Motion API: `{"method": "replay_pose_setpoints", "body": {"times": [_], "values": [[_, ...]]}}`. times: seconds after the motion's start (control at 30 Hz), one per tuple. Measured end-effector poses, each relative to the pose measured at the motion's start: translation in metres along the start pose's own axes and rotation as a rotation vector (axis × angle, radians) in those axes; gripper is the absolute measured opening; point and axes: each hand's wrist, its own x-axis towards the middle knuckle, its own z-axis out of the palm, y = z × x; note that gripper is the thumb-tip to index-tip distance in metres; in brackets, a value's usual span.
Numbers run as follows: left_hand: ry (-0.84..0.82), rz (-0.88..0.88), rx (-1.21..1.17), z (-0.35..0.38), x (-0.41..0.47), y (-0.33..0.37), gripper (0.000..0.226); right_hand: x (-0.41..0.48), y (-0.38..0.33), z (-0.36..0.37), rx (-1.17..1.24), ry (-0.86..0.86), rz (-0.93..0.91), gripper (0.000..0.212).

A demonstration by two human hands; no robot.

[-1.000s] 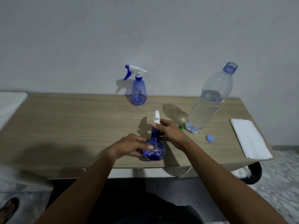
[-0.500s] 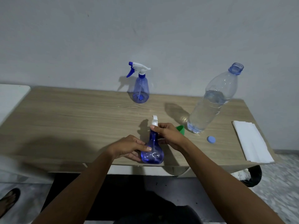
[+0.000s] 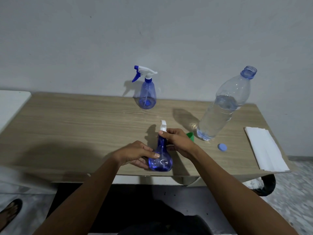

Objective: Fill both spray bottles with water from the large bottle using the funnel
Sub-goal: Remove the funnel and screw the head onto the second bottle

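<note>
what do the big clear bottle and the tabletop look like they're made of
Large clear water bottle: seemingly thin transparent plastic, glossy; water shows through and walls catch highlights. Beige tabletop: matte wood-grain surface, streaked lines visible; laminate or real wood, cannot tell.

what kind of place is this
Probably a plain room at home, not a lab: a wood-grain table against a bare grey wall, a speckled tiled floor, and a sandalled foot.

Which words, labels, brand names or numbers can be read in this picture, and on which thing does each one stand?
No text can be read anywhere.
The large water bottle carries no label.
The far spray bottle, the near spray bottle, the green funnel, the blue cap and the folded white paper towel show no print.
</note>
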Motion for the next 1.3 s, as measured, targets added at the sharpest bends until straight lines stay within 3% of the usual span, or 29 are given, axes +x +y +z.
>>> {"method": "replay_pose_setpoints", "body": {"times": [0.2, 0.3, 0.37, 0.47, 0.6, 0.73, 0.8, 1.0, 1.17, 1.3], "values": [[0.039, 0.023, 0.026, -0.004, 0.002, 0.006, 0.045, 0.000, -0.009, 0.003, 0.099, 0.035, 0.008, 0.048], [0.141, 0.105, 0.091, 0.000, 0.004, 0.018, 0.045, 0.003, -0.015, 0.003, 0.123, 0.168, -0.043, 0.054], [0.229, 0.185, 0.113, 0.004, 0.008, 0.026, 0.045, 0.010, -0.017, -0.001, 0.124, 0.221, -0.111, 0.046], [0.313, 0.302, 0.091, 0.007, 0.022, 0.031, 0.060, 0.021, -0.025, -0.011, 0.152, 0.322, -0.192, 0.032], [0.428, 0.340, -0.129, 0.008, 0.053, 0.038, 0.081, 0.033, -0.044, -0.028, 0.075, 0.401, -0.314, 0.023], [0.575, 0.384, -0.270, 0.011, 0.086, 0.058, 0.038, 0.051, -0.053, -0.038, 0.004, 0.443, -0.378, 0.032], [0.620, 0.393, -0.249, 0.018, 0.104, 0.065, 0.032, 0.063, -0.054, -0.043, -0.022, 0.474, -0.412, 0.033], [0.804, 0.507, -0.043, 0.038, 0.148, 0.070, 0.038, 0.101, -0.053, -0.058, -0.094, 0.513, -0.501, 0.034], [1.004, 0.474, 0.467, 0.031, 0.154, 0.076, 0.037, 0.124, -0.048, -0.066, -0.151, 0.480, -0.505, 0.032], [1.016, 0.459, 0.639, 0.028, 0.170, 0.067, 0.048, 0.136, -0.042, -0.072, -0.236, 0.482, -0.466, 0.042]]}}
